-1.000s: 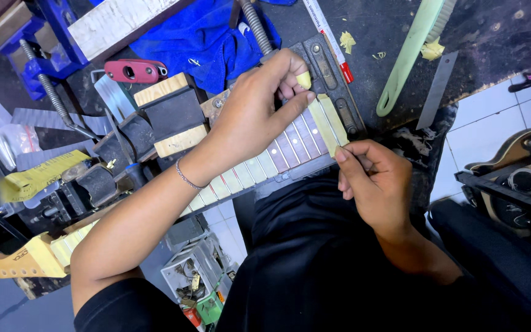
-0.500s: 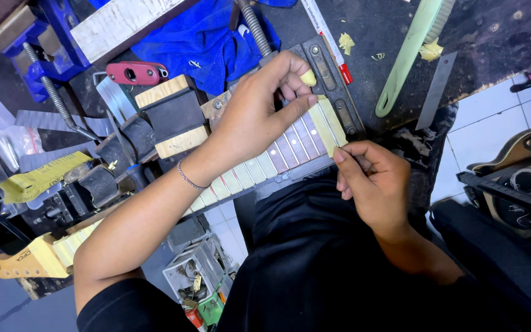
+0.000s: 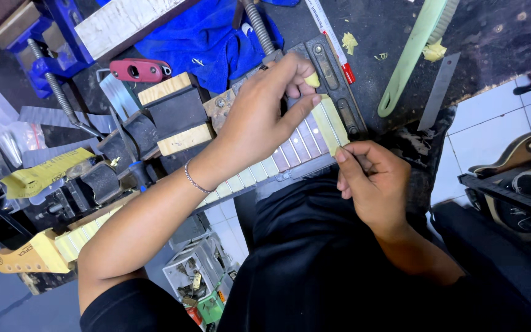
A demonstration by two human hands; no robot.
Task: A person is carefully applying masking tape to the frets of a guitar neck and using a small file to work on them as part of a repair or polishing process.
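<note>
Both hands (image 3: 259, 120) (image 3: 370, 181) stay on the guitar neck (image 3: 290, 154), barely shifted

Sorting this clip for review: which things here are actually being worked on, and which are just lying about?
In use:
- guitar neck, under the left hand
- yellow tape strip, at the right hand

Lying about:
- blue cloth
- red tool
- steel ruler
- green handle

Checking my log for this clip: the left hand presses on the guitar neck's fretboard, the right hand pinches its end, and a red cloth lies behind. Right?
Not quite: in the head view the cloth is blue. The left hand does press on the fretboard, and the right hand pinches its end.
</note>
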